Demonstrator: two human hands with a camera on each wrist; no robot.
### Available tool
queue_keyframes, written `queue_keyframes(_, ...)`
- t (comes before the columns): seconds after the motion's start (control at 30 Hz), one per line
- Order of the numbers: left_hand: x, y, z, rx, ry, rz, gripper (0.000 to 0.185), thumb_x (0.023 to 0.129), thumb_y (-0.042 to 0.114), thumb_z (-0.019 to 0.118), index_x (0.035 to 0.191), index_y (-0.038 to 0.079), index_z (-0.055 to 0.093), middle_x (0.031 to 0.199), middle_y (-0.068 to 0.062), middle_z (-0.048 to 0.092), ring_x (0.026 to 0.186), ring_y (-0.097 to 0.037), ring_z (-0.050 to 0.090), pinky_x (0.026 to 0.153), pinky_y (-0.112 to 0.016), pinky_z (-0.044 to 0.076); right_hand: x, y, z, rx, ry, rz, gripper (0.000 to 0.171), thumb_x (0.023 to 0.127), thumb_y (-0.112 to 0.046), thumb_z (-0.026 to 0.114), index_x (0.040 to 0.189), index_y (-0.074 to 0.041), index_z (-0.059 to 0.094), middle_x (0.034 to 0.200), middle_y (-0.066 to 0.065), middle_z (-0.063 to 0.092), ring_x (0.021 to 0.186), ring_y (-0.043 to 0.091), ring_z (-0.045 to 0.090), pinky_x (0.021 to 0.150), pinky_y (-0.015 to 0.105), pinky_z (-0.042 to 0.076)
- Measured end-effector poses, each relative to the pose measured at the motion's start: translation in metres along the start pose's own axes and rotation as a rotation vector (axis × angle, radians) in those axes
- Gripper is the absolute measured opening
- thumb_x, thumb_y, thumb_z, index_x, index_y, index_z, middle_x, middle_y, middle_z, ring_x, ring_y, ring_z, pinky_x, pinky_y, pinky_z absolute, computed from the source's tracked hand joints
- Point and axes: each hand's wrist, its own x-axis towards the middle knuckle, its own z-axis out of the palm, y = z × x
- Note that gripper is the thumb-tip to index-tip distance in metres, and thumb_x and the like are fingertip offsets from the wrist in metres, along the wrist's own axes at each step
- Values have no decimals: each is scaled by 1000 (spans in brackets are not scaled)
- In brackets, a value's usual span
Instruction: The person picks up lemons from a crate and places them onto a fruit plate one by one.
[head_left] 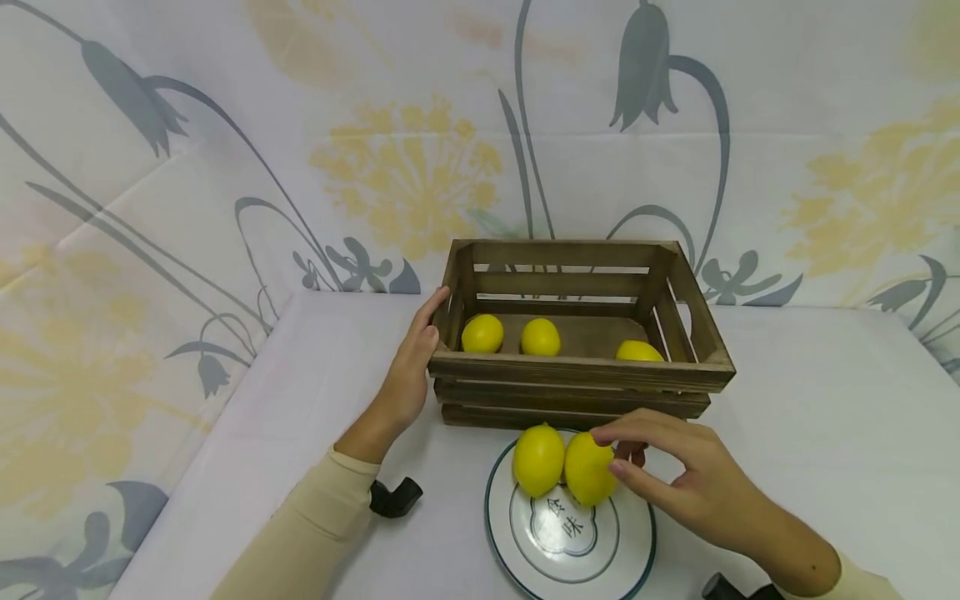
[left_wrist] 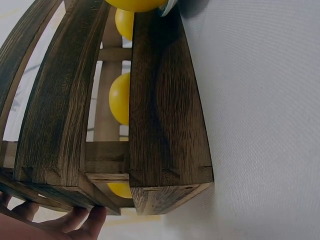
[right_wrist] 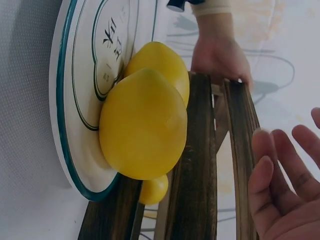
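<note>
A slatted brown wooden crate (head_left: 577, 367) stands behind a white plate (head_left: 517, 546) with a dark green rim. Two yellow lemons lie side by side on the plate, a left lemon (head_left: 538, 461) and a right lemon (head_left: 589, 471). My left hand (head_left: 408, 367) rests against the crate's left end; in the left wrist view its fingertips (left_wrist: 95, 220) touch the wood. Over the plate's right side hovers my right hand (head_left: 686, 475), fingers loosely bent. The right wrist view shows this hand (right_wrist: 285, 190) holding nothing, apart from the nearer lemon (right_wrist: 143, 125).
Inside the crate lie three visible lemons: a left one (head_left: 482, 333), a middle one (head_left: 540, 337) and a right one (head_left: 639, 351). A white cloth (head_left: 810, 433) covers the table. Behind rises a floral curtain (head_left: 450, 100). Black wrist devices (head_left: 396, 497) sit below both hands.
</note>
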Motion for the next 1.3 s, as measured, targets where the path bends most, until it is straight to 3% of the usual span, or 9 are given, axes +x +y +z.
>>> queue_keyframes(0.23, 3, 2, -2, 8, 15, 16, 54, 108, 33, 19, 160, 21, 20, 168, 3, 14, 156, -17, 7, 125, -54, 6, 6, -6, -4, -93, 68, 6, 53, 71, 12, 79, 117, -12, 71, 112, -1, 70, 109, 2, 61, 97, 10, 47)
queue_keyframes(0.33, 2, 1, -2, 1, 5, 7, 54, 108, 32, 19, 160, 21, 19, 168, 3, 13, 156, -17, 7, 125, -54, 6, 6, -7, -5, -80, 107, -28, 48, 74, 9, 79, 117, -10, 71, 113, 1, 69, 111, 3, 60, 98, 10, 46)
queue_keyframes(0.47, 1, 0, -1, -11, 1, 11, 53, 108, 32, 19, 160, 22, 19, 168, 4, 13, 156, -16, 7, 125, -54, 6, 7, -5, -6, -80, 185, -97, 27, 90, -15, 75, 114, -4, 71, 113, 5, 68, 113, 5, 61, 99, 11, 45)
queue_keyframes(0.53, 1, 0, 0, -20, 2, 14, 53, 108, 33, 20, 160, 23, 20, 168, 4, 13, 155, -16, 7, 125, -54, 6, 9, -5, -8, -81, 219, -121, 32, 96, -28, 68, 112, -1, 71, 113, 6, 68, 114, 6, 61, 99, 10, 45)
queue_keyframes(0.83, 0, 0, 3, -29, -8, 9, 53, 108, 32, 21, 160, 21, 19, 168, 3, 12, 156, -17, 6, 125, -55, 4, 16, -10, -24, -89, 267, -157, 41, 97, -33, 65, 107, 7, 70, 117, 4, 68, 117, 7, 60, 99, 12, 45)
queue_keyframes(1.03, 2, 1, 1, -20, -6, 23, 53, 108, 32, 21, 160, 21, 20, 168, 3, 13, 156, -17, 6, 125, -54, 5, 29, -5, -38, -159, 241, -134, 47, 97, -41, 62, 109, 4, 71, 117, 1, 68, 115, 2, 60, 99, 10, 44)
queue_keyframes(1.2, 0, -2, 0, -10, -6, 14, 53, 108, 31, 20, 160, 21, 19, 168, 2, 13, 156, -18, 7, 125, -54, 6, 41, -2, -50, -219, 194, -92, 29, 91, -19, 73, 114, -2, 72, 116, 3, 69, 118, -1, 57, 103, 10, 41)
queue_keyframes(1.3, -1, -2, -1, -4, -2, 15, 53, 109, 30, 20, 160, 20, 19, 168, 2, 13, 156, -18, 7, 125, -54, 8, 51, -1, -56, -270, 163, -50, 35, 83, -3, 77, 117, -6, 71, 115, 5, 69, 118, -5, 54, 105, 9, 38)
